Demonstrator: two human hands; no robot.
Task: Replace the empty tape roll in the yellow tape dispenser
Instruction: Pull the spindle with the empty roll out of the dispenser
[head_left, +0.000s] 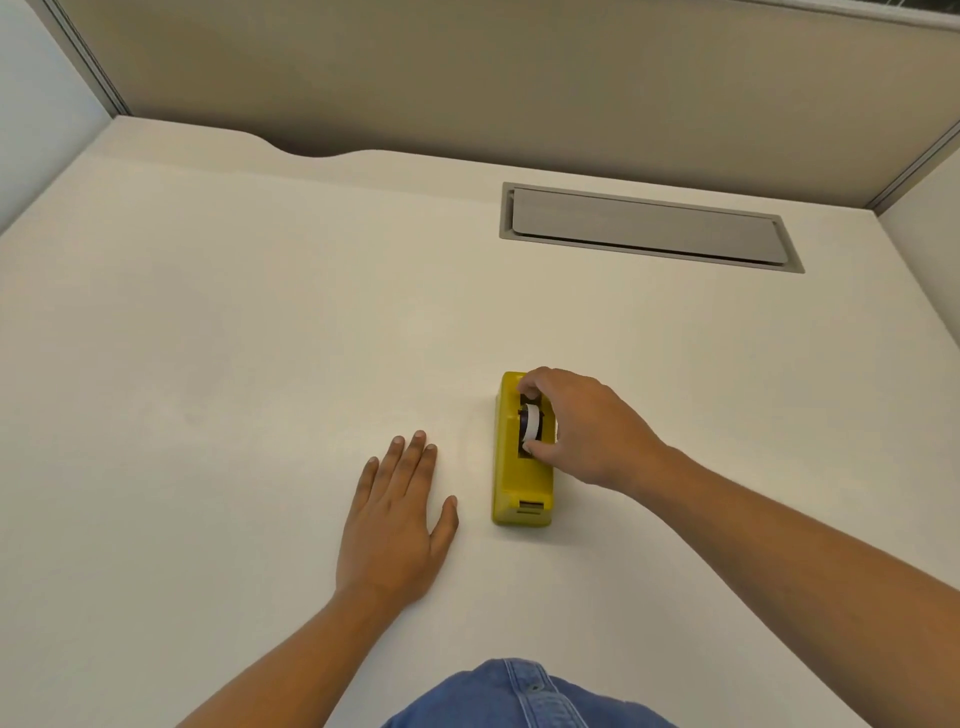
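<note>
The yellow tape dispenser (514, 478) lies on the white desk (234, 338), its cutter end toward me. A white tape roll (532, 423) sits in the dispenser's dark slot. My right hand (582, 426) reaches in from the right, with thumb and fingertips pinched on the roll from both ends. My left hand (397, 519) lies flat on the desk, palm down and fingers spread, a short way left of the dispenser and not touching it. It holds nothing.
A grey cable-hatch cover (649, 226) is set into the desk at the back right. Beige partition panels (467, 78) enclose the desk at the back and sides. Blue denim fabric (524, 696) shows at the bottom edge.
</note>
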